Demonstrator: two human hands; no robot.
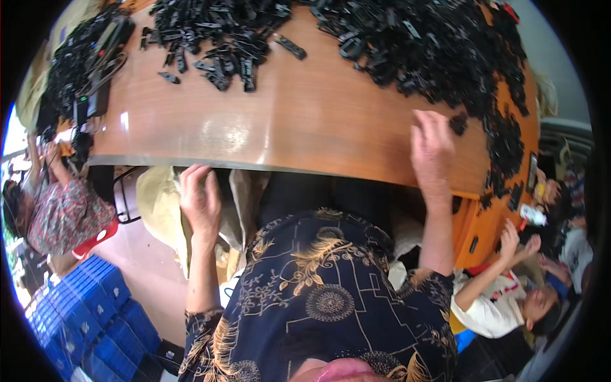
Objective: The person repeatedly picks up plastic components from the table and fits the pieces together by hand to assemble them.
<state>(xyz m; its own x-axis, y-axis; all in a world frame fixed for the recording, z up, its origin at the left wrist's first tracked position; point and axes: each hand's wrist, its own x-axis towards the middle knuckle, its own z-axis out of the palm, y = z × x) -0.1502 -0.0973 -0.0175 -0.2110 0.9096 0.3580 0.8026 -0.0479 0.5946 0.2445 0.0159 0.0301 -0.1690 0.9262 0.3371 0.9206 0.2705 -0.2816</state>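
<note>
My left hand (201, 198) hangs just off the table's near edge, beside an open pale sack (159, 198); its fingers are loosely bent and apart, with nothing visible in them. Over the right part of the wooden table (318, 121) is my right hand (433, 148), fingers stretched forward and seemingly holding nothing. Close to its fingertips lies a small black piece (458, 123). Beyond it spreads a big heap of small black plastic parts (439, 57). A second heap of black parts (216, 32) sits at the far left, with one long piece (290, 46) lying apart between them.
More black parts (70, 76) cover the table's left end. Blue plastic crates (95, 305) stand stacked on the floor at lower left. One person in a patterned top (70, 213) sits at left; another in a white shirt (490, 302) works at right, hands raised by the table.
</note>
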